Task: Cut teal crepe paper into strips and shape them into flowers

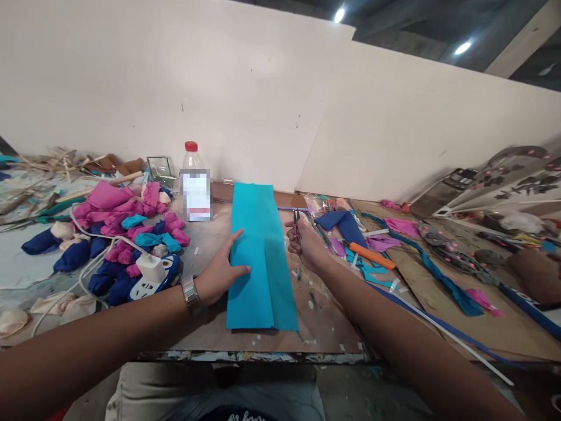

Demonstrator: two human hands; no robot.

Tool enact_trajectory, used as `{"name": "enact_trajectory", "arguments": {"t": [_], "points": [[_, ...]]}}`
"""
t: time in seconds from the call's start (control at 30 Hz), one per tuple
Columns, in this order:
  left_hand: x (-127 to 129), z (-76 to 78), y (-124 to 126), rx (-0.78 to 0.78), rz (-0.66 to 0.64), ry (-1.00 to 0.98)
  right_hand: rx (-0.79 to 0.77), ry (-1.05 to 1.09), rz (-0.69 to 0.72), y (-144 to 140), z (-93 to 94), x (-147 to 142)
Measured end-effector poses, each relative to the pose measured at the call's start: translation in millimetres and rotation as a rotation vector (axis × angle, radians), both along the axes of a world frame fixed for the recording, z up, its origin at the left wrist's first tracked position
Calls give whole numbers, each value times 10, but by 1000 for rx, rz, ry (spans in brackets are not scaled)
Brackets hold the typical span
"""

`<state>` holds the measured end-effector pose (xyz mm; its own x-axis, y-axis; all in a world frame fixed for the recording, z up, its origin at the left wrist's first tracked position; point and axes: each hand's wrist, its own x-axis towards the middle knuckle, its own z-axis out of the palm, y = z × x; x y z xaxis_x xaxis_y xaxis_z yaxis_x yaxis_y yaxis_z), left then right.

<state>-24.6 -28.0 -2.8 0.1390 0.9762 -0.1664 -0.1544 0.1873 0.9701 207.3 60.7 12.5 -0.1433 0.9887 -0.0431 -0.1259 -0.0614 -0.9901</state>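
A long, flat rectangle of bright turquoise, cloth-like material [252, 263] lies in the middle of the brown, paint-flecked table [326, 330]. Its long axis runs away from the person, the near end close to the table's front edge and the far end toward the white upright panel [263, 99] behind; it leans very slightly to the left at the far end. The sheet is folded lengthwise: a layer on the left overlaps the right-hand strip, and the fold's edge runs down its length to the near end. A faint crease crosses it around the middle, and the surface is otherwise plain and smooth, the right strip looking a little darker.

The left hand [222, 270], with a metal-banded watch [191, 295] at its wrist, is spread open, thumb and index finger apart, resting on the sheet's left edge without gripping it. The right hand [309, 242] is closed around a small, dark, pointed tool [297, 220], tip upward, just beside the sheet's right edge; its exact kind is unclear.
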Motion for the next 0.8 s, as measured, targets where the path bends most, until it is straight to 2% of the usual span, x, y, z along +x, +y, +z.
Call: {"name": "enact_trajectory", "arguments": {"t": [0.17, 0.27, 0.4, 0.6, 0.8], "points": [[52, 63, -28, -84, 9, -275, -69, -85, -10, 0, -65, -33], [54, 80, -19, -182, -1, -278, -125, -93, -16, 9, -63, -26], [33, 88, -22, -224, 26, -272, -157, 45, 50, -93, 33, -56], [68, 84, -123, -212, -168, -398, -184, 102, 50, -234, 133, -111], [130, 32, -201, -346, -263, -486, -150, 128, 97, -394, 170, -25]]}}
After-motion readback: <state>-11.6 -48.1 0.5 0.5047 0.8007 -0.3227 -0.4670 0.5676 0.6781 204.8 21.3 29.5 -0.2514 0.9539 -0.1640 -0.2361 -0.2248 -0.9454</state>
